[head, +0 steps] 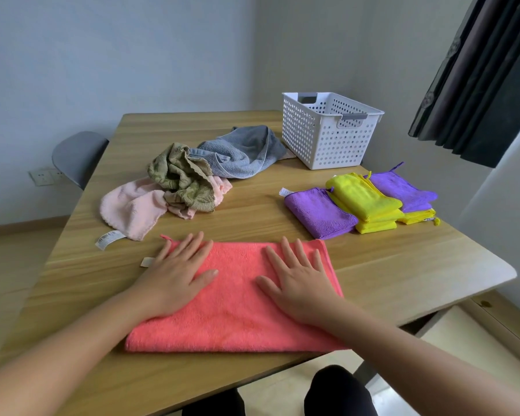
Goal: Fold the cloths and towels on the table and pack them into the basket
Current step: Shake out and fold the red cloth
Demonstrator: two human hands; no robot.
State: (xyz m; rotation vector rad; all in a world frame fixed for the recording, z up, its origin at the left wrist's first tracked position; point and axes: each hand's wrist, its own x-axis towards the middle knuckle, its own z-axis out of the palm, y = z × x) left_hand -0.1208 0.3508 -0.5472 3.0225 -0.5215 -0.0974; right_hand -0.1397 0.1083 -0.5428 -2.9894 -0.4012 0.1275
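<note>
**While the pile waits, both hands press the red cloth flat**

Because they are not yet folded, three pieces lie in a loose heap at the far left of the counter (388, 265): a pink towel (132, 208), a green cloth (180, 178) crumpled on top of it, and a grey towel (243, 151) touching both. They sit out of the way, which leaves the near edge free as a folding space.

There the left hand (174, 277) lies flat on the red cloth (231, 319), fingers straight and spread, gripping nothing. The cloth looks folded once, a doubled edge facing the person, so the flat palm probably serves to smooth it and set the crease. The right hand (297, 280) mirrors it on the other half, equally flat and empty, which keeps the layers from sliding.

Further right, a purple cloth (320, 213), yellow cloths (364, 199) and a second purple one (403, 190) lie folded and overlapping, apparently staged for packing. Just behind them stands the basket (327, 130), upright; nothing shows inside it from here, so packing seems not to have begun.
</note>
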